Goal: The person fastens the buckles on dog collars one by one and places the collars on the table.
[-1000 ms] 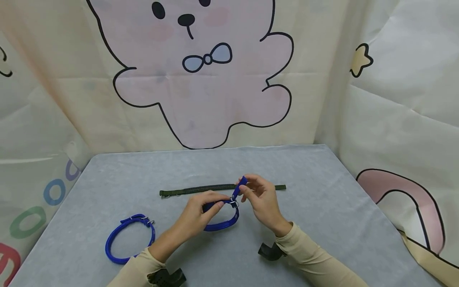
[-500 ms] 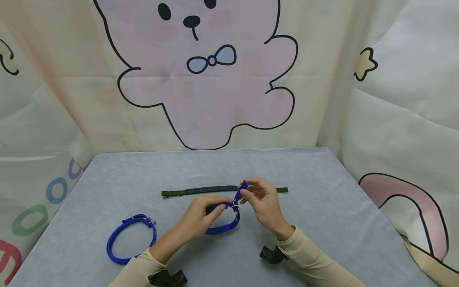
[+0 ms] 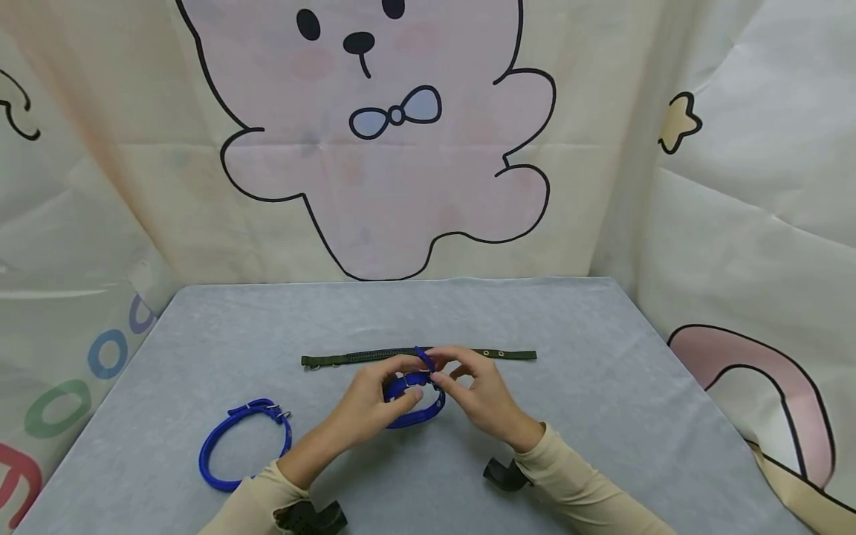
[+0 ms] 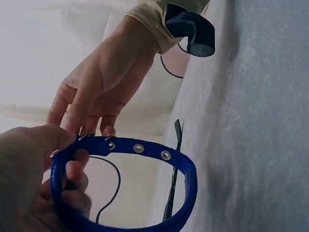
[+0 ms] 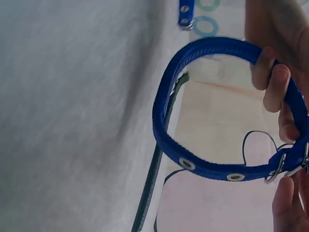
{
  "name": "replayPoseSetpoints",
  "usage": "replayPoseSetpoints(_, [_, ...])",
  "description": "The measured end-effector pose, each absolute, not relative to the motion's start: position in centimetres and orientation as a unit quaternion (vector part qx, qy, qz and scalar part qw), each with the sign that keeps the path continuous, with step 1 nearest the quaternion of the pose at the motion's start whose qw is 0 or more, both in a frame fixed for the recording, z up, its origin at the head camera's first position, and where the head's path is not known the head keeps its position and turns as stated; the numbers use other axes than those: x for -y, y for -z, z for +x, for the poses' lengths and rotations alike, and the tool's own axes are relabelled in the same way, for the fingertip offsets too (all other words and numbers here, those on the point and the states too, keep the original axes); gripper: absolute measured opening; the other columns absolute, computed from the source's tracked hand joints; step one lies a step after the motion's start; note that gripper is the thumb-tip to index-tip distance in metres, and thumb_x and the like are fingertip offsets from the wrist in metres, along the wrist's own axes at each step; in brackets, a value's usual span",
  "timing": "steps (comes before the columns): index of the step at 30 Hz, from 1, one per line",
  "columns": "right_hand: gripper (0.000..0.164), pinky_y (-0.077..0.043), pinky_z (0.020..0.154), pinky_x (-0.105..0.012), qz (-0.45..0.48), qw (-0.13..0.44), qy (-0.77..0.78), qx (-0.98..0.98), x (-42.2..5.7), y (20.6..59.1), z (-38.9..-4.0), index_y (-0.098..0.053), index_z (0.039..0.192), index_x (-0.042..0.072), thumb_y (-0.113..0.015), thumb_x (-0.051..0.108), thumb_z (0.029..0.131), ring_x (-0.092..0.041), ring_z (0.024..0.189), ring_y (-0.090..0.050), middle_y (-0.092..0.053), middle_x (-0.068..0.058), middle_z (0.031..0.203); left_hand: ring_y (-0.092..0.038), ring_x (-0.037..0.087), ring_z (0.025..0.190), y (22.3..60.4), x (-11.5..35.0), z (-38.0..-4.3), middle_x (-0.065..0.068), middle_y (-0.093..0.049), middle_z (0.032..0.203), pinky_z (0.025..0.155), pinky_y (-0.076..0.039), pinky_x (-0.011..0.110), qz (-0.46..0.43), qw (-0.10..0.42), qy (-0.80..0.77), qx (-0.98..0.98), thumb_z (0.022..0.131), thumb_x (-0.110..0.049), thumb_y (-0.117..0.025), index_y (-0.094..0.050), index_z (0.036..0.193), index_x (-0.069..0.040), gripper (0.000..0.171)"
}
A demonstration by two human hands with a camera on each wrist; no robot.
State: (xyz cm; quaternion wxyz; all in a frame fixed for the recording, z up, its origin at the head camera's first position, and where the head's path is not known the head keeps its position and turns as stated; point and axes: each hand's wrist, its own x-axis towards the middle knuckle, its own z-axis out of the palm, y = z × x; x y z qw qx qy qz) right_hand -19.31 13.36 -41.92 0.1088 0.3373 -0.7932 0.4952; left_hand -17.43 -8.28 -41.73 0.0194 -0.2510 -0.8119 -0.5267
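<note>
A blue collar (image 3: 420, 420) with metal eyelets is held as a loop above the table. My left hand (image 3: 368, 397) grips its band, with the fingers curled inside the loop in the right wrist view. At the metal buckle and ring (image 5: 277, 169), my right hand (image 3: 484, 394) pinches the collar between thumb and fingers. The strap's end (image 3: 425, 358) stands up between both hands' fingertips. In the left wrist view the eyelets (image 4: 138, 148) show along the band, while fingers partly hide the buckle. Whether the strap's end passes through the buckle, I cannot tell.
Left of my forearm lies another blue collar (image 3: 207, 453), fastened in a loop and partly covered by my sleeve. A green collar (image 3: 374, 355) lies stretched out behind the hands. The grey-covered table (image 3: 588, 371) is bordered by printed curtains (image 3: 735, 223).
My right hand has moved left, closer to my left hand. The strap's end, which pointed up and right, now leans left over the buckle. More of the green collar shows.
</note>
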Motion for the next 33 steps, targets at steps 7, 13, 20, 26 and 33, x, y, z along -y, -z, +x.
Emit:
replayPoseSetpoints(7, [0.041,-0.057,0.074,-0.028,0.341,0.122,-0.472,0.804,-13.08,42.42,-19.58,-0.045,0.138,0.012,-0.060,0.004,0.100,-0.022,0.094,-0.067,-0.068,-0.013,0.106,-0.069,0.014,0.083,41.77,8.66,-17.91,0.003,-0.077,0.094,0.075,-0.056,0.028,-0.178,0.039,0.539,0.822,0.090,-0.018,-0.077,-0.072,0.117,-0.013,0.028])
replayPoseSetpoints(13, [0.033,-0.058,0.074,-0.027,0.363,0.114,-0.448,0.809,-13.12,42.64,-19.41,-0.060,0.131,0.013,-0.058,0.002,0.100,-0.016,0.095,-0.063,-0.067,-0.009,0.113,-0.063,0.011,0.075,41.91,8.84,-17.96,0.002,-0.076,0.099,0.065,-0.051,0.022,-0.161,0.044,0.536,0.828,0.087,-0.021,-0.081,-0.076,0.109,-0.014,0.023])
replayPoseSetpoints(20, [0.023,-0.059,0.072,-0.026,0.364,0.115,-0.457,0.804,-13.15,42.53,-19.16,-0.066,0.119,0.011,-0.056,0.001,0.101,-0.017,0.094,-0.065,-0.067,-0.011,0.108,-0.055,0.009,0.065,41.79,8.73,-17.82,0.004,-0.075,0.097,0.058,-0.047,0.022,-0.162,0.054,0.545,0.821,0.085,-0.021,-0.083,-0.076,0.106,-0.012,0.023])
replayPoseSetpoints(26, [0.020,-0.060,0.073,-0.024,0.359,0.109,-0.463,0.803,-13.23,42.43,-19.13,-0.066,0.115,0.008,-0.053,0.000,0.102,-0.025,0.091,-0.069,-0.066,-0.010,0.105,-0.059,0.010,0.073,41.67,8.62,-17.67,0.002,-0.075,0.096,0.065,-0.048,0.022,-0.160,0.055,0.552,0.817,0.086,-0.023,-0.082,-0.076,0.103,-0.013,0.021])
replayPoseSetpoints(33, [0.023,-0.060,0.072,-0.024,0.371,0.114,-0.452,0.803,-13.30,42.22,-19.19,-0.065,0.112,0.012,-0.052,-0.003,0.100,-0.020,0.092,-0.067,-0.066,-0.006,0.105,-0.062,0.009,0.078,41.70,8.54,-17.69,0.000,-0.075,0.093,0.070,-0.049,0.022,-0.158,0.060,0.552,0.817,0.085,-0.022,-0.083,-0.075,0.101,-0.015,0.019])
